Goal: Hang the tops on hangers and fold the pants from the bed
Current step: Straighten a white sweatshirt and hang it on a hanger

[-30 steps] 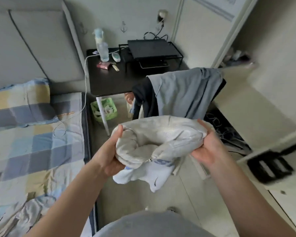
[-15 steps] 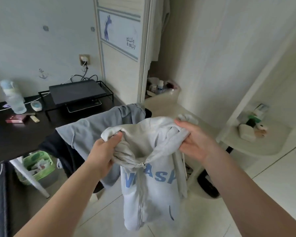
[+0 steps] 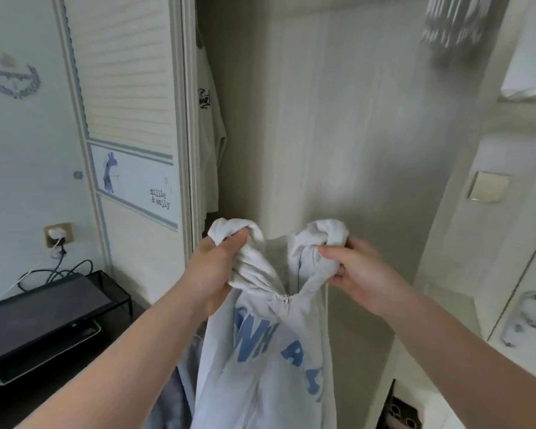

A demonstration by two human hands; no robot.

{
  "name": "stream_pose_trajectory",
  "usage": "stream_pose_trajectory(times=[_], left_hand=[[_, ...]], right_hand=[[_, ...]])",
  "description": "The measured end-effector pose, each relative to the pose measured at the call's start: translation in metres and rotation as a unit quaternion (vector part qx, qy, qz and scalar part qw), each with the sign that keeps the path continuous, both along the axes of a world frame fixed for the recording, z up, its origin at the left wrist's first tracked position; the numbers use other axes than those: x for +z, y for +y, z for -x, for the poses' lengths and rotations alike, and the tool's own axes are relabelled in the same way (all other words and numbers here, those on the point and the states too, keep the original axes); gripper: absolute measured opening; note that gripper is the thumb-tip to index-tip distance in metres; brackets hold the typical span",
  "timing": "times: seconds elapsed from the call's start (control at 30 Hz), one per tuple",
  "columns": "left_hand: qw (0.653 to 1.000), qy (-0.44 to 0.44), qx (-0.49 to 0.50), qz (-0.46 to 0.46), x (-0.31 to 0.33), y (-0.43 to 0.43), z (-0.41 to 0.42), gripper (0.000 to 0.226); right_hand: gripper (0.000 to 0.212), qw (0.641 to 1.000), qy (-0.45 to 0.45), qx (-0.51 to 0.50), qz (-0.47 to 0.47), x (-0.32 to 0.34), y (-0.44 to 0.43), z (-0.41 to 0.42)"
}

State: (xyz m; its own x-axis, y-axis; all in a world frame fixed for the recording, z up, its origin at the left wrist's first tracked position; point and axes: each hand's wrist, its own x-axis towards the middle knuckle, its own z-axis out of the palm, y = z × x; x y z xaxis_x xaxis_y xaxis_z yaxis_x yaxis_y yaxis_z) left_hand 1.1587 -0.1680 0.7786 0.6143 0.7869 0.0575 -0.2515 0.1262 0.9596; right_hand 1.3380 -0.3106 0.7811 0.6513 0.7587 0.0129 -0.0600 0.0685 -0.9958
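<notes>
A white zip hoodie with blue letters hangs down in front of me, held up by its two shoulders. My left hand grips the bunched left shoulder. My right hand grips the bunched right shoulder. The zip runs down between them. No hanger is in view. Behind the hoodie stands the open wardrobe with pale inner walls.
A white T-shirt hangs inside the wardrobe at the left. The sliding wardrobe door with a giraffe sticker is to the left. A black desk shelf sits at lower left, a grey garment below the hoodie, striped clothes at top right.
I have turned from the bed and desk toward the wardrobe. The hoodie went from a bundle to hanging full length, and both hands lifted it higher by the shoulders.
</notes>
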Motion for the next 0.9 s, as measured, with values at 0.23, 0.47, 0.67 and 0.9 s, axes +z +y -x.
stream_pose_trajectory(times=[0.23,0.47,0.67,0.9], left_hand=[[0.993,-0.033,-0.095,-0.062,0.079,0.089,-0.072,0.019],[0.982,-0.099,-0.149,-0.061,0.152,0.143,-0.141,0.018],[0.975,-0.148,-0.150,-0.067,0.211,0.168,-0.204,0.013],[0.972,-0.192,-0.112,-0.072,0.277,0.161,-0.280,0.019]], right_hand=[[0.030,0.990,-0.056,-0.126,-0.039,0.083,0.064,-0.036],[0.029,0.955,-0.198,-0.221,-0.018,0.165,0.116,-0.077],[0.027,0.837,-0.445,-0.318,0.036,0.252,0.145,-0.134],[0.036,0.531,-0.664,-0.470,0.236,0.338,0.145,-0.187]])
